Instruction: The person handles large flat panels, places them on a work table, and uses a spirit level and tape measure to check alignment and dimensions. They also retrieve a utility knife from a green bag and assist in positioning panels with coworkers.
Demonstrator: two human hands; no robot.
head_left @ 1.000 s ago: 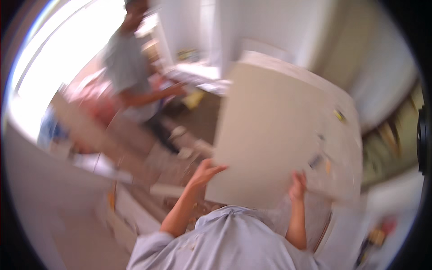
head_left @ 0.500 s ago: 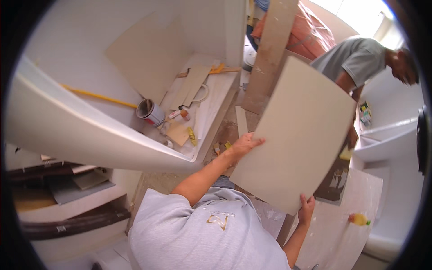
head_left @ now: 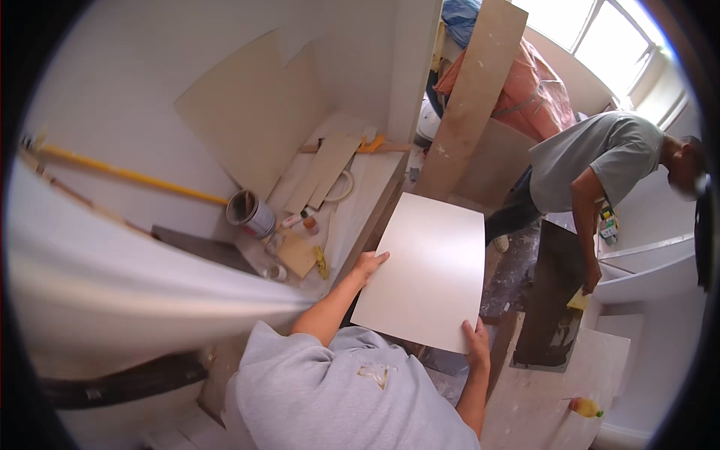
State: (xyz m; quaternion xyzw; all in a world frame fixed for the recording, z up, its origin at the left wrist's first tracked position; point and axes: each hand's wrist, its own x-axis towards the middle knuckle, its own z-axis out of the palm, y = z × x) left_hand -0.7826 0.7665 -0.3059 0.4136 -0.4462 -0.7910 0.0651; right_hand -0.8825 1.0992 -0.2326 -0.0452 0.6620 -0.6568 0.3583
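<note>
A pale rectangular sheet (head_left: 427, 274) is held out in front of me by its two side edges. My left hand (head_left: 369, 268) grips the left edge, thumb on top and fingers underneath. At the lower right corner my right hand (head_left: 475, 341) pinches the edge, its thumb also on the upper face. The sheet tilts and catches the light; its underside is hidden. To the right, a co-worker (head_left: 600, 165) in a grey shirt bends over a dark-coated panel (head_left: 551, 292). Their hand holds a yellow spreader (head_left: 577, 300) against that panel.
A white shelf at the left bears an open can (head_left: 251, 215), a tape roll (head_left: 341, 187), pale strips (head_left: 324, 169) and a small orange bottle (head_left: 310, 225). A yellow pole (head_left: 135, 176) leans there. A tall board (head_left: 472, 97) stands ahead. A yellow-red bottle (head_left: 585, 407) lies on the workbench (head_left: 517, 420).
The sheet has swung left and lower, away from the co-worker, still in both my hands. More of the dark-coated panel and the co-worker's arm now shows.
</note>
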